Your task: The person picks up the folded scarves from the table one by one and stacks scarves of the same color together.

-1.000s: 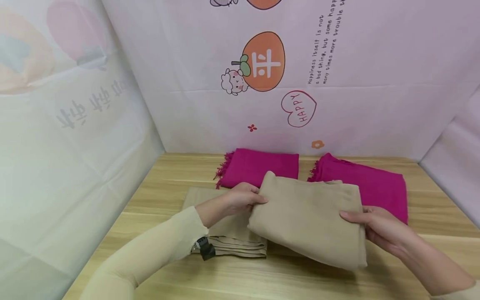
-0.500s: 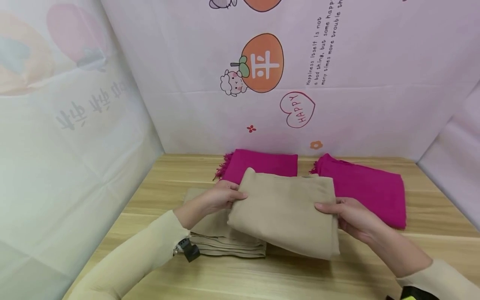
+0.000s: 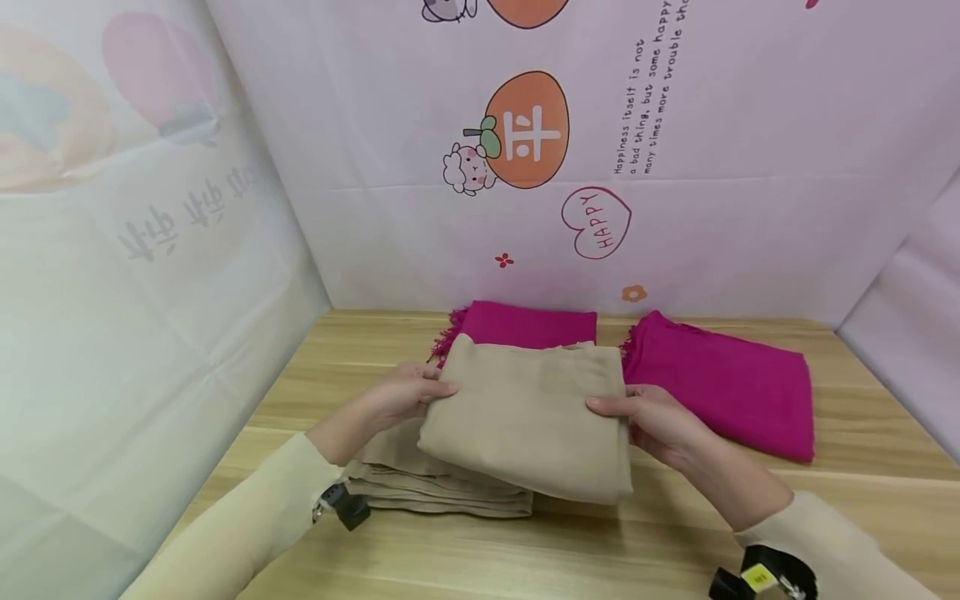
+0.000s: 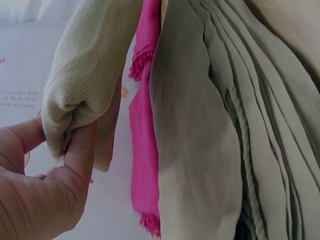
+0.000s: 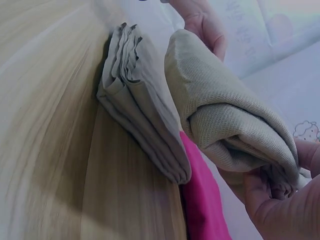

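Both hands hold a folded beige cloth [image 3: 525, 417] by its two sides in the head view, above the table. My left hand [image 3: 401, 396] pinches the left edge, thumb on top. At the right edge, my right hand [image 3: 663, 421] grips it the same way. A second folded beige cloth [image 3: 442, 492] lies underneath, partly covered, its layered edges facing the front. In the left wrist view, the left hand [image 4: 45, 195] pinches a rolled fold of the held cloth [image 4: 90, 65]. The right wrist view shows the held cloth [image 5: 225, 110] raised apart from the lower cloth [image 5: 145, 100].
Two folded magenta cloths lie at the back: a fringed one [image 3: 532, 323] partly hidden behind the held cloth, another [image 3: 720, 387] to the right. The wooden table [image 3: 465, 562] meets a printed white backdrop [image 3: 375, 233] at its back and sides.
Both hands have carried the held beige cloth leftward, so it now sits over more of the lower beige cloth. The magenta cloths have stayed in place.
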The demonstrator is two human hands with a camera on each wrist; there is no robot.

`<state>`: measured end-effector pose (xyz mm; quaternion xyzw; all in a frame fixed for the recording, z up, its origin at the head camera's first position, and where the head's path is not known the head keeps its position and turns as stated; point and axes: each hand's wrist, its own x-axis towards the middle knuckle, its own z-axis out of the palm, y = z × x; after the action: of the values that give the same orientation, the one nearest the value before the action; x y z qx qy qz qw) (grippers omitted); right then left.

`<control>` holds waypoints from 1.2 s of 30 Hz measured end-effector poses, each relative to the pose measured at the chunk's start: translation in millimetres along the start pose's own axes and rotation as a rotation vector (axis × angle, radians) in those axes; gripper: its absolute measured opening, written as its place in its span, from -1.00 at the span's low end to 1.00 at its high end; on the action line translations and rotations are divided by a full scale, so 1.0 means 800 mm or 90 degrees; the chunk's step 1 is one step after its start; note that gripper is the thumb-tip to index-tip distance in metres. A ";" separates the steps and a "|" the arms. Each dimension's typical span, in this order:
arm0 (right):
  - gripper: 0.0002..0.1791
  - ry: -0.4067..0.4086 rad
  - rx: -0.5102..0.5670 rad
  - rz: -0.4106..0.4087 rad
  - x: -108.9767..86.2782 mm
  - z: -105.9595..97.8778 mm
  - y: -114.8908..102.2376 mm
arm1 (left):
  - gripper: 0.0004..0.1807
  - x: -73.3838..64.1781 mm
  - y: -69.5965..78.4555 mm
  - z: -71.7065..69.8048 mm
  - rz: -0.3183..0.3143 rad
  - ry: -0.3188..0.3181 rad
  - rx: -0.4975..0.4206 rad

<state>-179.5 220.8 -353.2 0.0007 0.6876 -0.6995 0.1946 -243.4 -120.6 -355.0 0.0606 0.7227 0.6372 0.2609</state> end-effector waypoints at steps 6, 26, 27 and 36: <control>-0.71 0.007 0.016 0.003 0.013 0.018 -0.002 | -0.64 -0.008 -0.006 -0.019 0.011 0.005 -0.005; -0.54 0.019 0.012 0.014 0.062 0.079 -0.009 | -0.59 -0.030 -0.021 -0.087 0.024 -0.010 -0.018; -0.54 0.023 0.014 0.018 0.064 0.082 -0.009 | -0.60 -0.031 -0.022 -0.090 0.025 -0.013 -0.016; -0.56 0.029 -0.006 0.033 0.077 0.108 -0.005 | -0.88 -0.041 -0.032 -0.115 0.017 -0.010 -0.011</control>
<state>-214.2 121.2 -360.8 0.0333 0.6948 -0.6910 0.1969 -251.2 -220.7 -364.6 0.0727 0.7141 0.6463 0.2588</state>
